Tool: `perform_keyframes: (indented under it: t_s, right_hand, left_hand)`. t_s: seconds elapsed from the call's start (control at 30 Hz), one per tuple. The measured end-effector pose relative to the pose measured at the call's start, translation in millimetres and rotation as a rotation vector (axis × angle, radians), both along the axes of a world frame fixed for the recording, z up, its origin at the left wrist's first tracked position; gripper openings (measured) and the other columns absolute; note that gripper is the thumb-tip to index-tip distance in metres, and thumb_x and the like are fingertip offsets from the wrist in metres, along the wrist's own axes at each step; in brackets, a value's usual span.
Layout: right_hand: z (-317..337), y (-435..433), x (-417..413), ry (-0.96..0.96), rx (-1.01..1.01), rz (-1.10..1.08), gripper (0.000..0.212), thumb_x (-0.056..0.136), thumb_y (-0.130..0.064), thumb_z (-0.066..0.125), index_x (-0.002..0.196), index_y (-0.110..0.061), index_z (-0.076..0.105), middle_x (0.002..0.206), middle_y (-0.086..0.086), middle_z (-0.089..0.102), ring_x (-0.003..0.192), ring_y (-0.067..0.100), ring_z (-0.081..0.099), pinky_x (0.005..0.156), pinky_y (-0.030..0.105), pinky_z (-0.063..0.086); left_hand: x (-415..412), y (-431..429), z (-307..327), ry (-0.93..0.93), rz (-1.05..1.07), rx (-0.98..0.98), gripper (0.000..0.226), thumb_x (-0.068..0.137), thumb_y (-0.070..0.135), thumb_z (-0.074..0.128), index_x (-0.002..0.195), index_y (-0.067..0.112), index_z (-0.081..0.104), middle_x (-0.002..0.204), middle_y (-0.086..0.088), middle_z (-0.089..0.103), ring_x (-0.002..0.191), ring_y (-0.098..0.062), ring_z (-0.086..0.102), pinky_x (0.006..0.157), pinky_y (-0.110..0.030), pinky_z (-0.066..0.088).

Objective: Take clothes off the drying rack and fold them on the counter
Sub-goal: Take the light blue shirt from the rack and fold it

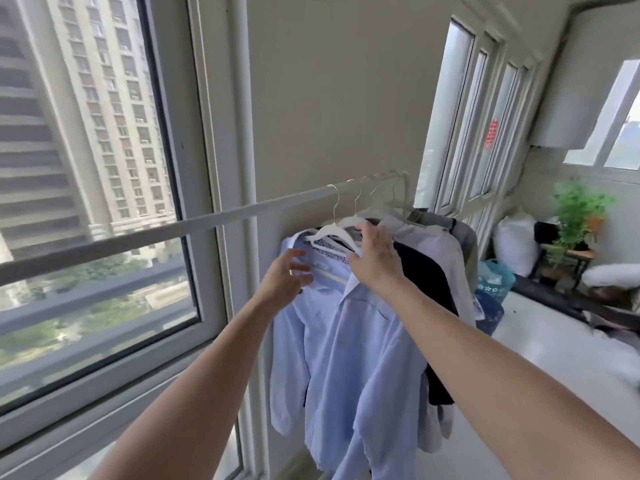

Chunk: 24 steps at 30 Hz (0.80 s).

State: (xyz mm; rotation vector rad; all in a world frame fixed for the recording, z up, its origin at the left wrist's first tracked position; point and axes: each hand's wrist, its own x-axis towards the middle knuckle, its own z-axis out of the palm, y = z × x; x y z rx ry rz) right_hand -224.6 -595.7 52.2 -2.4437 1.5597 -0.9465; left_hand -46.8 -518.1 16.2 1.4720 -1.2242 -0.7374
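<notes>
A light blue shirt [360,344] hangs on a white hanger [330,232] from the grey drying rail [214,218]. Behind it on the rail hang a dark garment [426,282], a pale shirt [440,244] and a grey one, each on its own hanger. My left hand [287,273] touches the blue shirt's collar at its left shoulder, fingers loosely curved. My right hand [375,258] grips the hanger's right shoulder and the collar beneath it.
A large window [90,188] fills the left side. The white counter [561,344] runs along the right under more windows. On it lie a blue basket [493,282], a white bag [516,242], a potted plant [576,216] and dark clothes.
</notes>
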Motion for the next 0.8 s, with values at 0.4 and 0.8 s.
perform_keyframes:
  t_s: [0.4,0.8]
  right_hand:
    - [37.2,-78.9,-1.4,0.039,-0.081,0.329,0.017,0.099,-0.027,0.045,0.106,-0.016,0.057,0.098,0.017,0.068,0.094,0.040,0.061,0.069,0.038,0.036]
    - [42.6,24.0,26.8,0.141,0.026,0.937,0.033,0.095,-0.047,0.056,0.074,-0.021,0.051,0.067,-0.003,0.058,0.065,0.021,0.057,0.058,0.034,0.042]
  left_hand:
    - [5.4,-29.8,7.1,-0.312,0.499,0.112,0.079,0.082,0.039,0.078,0.146,0.022,0.035,0.138,-0.010,0.044,0.124,-0.026,0.050,0.106,-0.043,0.044]
    - [-8.9,145.4,18.7,-0.510,0.902,0.418,0.017,0.081,0.004,0.049,0.092,0.010,0.061,0.088,-0.013,0.064,0.085,-0.030,0.061,0.072,-0.039,0.053]
